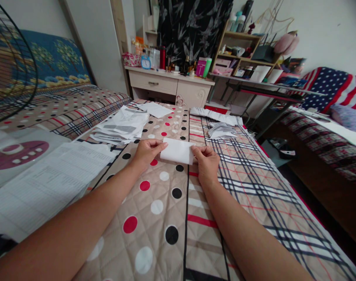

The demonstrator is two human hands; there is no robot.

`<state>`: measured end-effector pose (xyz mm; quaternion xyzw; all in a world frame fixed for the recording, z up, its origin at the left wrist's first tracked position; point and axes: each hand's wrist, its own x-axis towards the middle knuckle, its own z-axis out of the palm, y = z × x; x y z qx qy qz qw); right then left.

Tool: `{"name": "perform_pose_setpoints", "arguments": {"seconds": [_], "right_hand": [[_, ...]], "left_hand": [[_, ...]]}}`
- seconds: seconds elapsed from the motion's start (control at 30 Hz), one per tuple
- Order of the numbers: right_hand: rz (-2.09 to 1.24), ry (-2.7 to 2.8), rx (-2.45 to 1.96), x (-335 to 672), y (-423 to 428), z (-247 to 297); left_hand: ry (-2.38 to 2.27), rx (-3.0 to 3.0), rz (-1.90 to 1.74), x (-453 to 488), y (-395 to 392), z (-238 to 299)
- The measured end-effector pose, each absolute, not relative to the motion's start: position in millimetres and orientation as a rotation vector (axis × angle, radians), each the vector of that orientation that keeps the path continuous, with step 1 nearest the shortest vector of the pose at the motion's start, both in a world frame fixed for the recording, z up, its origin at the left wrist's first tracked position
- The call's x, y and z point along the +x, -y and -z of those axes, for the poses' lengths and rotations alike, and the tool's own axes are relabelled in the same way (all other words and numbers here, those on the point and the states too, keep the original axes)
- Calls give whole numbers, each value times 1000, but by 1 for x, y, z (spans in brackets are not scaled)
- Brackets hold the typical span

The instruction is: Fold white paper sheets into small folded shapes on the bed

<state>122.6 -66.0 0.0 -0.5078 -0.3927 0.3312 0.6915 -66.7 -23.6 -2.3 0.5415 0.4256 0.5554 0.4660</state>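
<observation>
Between my two hands a small white sheet of paper is held level just over the patterned bedspread. My left hand pinches its left edge with thumb and fingers. At the opposite edge, my right hand has the paper's corner between thumb and curled fingers. To the left, beyond my left hand, lies a messy stack of papers. A smaller pile of paper slips rests to the right, past my right hand.
Printed sheets and a white plastic bag lie at the left. A folded white paper strip and a loose sheet are at the far end. A wire fan guard stands upper left; a white dresser is behind the bed.
</observation>
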Motion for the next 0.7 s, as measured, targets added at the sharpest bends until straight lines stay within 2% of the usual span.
{"name": "perform_pose_setpoints", "arguments": {"seconds": [0.7], "right_hand": [[-614,882,-1116,119,67,1]], "left_hand": [[-1074,1409,-1380,-63,29,-5]]}}
